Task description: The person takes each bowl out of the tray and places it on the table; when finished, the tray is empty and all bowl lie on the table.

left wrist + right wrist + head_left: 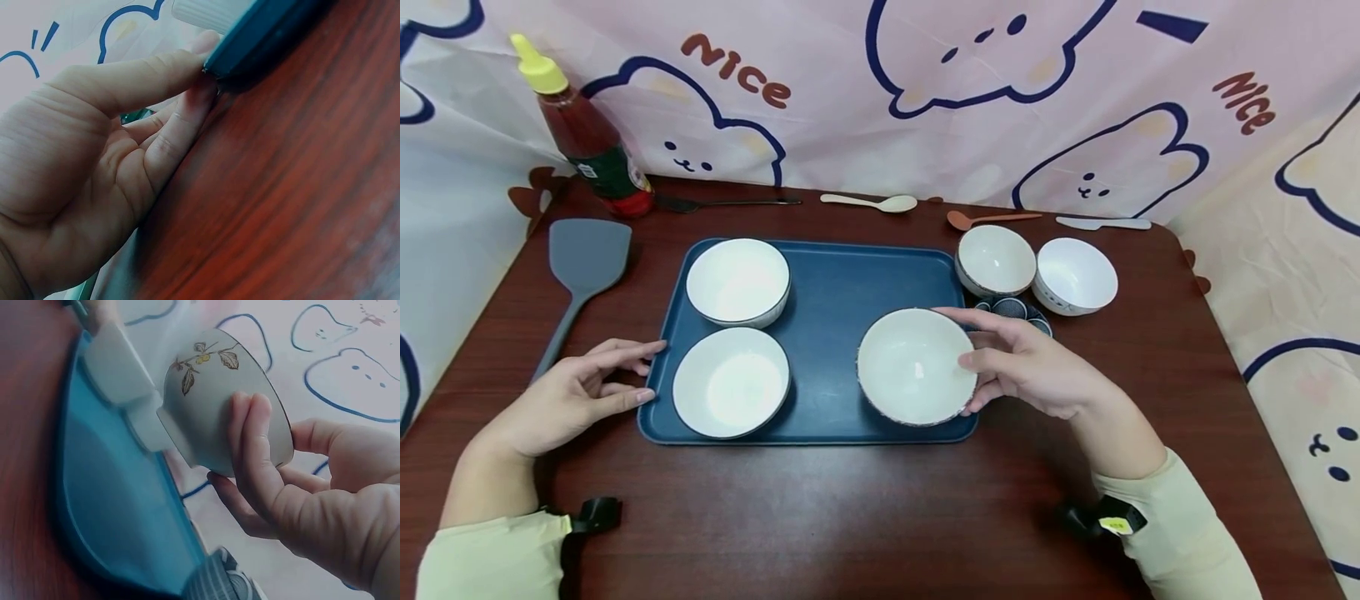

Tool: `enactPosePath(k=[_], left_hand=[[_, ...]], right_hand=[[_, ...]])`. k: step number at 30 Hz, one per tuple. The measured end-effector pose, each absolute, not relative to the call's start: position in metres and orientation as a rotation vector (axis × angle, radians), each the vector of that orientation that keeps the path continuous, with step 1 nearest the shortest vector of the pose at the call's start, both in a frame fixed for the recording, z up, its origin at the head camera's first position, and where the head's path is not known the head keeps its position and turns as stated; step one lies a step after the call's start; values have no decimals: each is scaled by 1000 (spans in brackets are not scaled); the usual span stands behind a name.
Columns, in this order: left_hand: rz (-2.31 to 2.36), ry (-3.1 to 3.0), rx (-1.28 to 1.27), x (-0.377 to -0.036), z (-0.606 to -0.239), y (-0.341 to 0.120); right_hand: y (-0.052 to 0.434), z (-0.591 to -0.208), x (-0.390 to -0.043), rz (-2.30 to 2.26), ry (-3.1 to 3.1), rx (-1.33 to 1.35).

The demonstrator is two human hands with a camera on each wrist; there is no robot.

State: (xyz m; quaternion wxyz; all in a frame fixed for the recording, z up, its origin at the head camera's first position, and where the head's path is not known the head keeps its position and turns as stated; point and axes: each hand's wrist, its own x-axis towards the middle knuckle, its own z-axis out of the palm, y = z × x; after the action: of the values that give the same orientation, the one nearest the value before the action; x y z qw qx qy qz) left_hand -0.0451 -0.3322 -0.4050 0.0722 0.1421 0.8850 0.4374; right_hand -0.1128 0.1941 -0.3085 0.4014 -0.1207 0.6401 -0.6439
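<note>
My right hand grips a white bowl by its right side, with the thumb at the rim and the fingers around the outside. In the right wrist view this bowl shows a brown leaf pattern and is held above the blue tray. At the left end of the tray, my left hand pinches the edge. The left wrist view has the thumb of that hand on the tray's rim and a finger beneath. Two white bowls, a rear one and a front one, stand on the tray's left half.
Right of the tray stand a patterned bowl, a white bowl and a dark patterned dish, partly hidden. A grey spatula lies left. Behind are a sauce bottle, spoons and a white knife.
</note>
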Motion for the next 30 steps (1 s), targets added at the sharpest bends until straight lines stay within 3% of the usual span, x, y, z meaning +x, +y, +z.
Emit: enactPosePath(k=[30], left_hand=[[1326, 2646, 432, -45, -405, -333]], right_hand=[[352, -302, -107, -1769, 1590, -392]])
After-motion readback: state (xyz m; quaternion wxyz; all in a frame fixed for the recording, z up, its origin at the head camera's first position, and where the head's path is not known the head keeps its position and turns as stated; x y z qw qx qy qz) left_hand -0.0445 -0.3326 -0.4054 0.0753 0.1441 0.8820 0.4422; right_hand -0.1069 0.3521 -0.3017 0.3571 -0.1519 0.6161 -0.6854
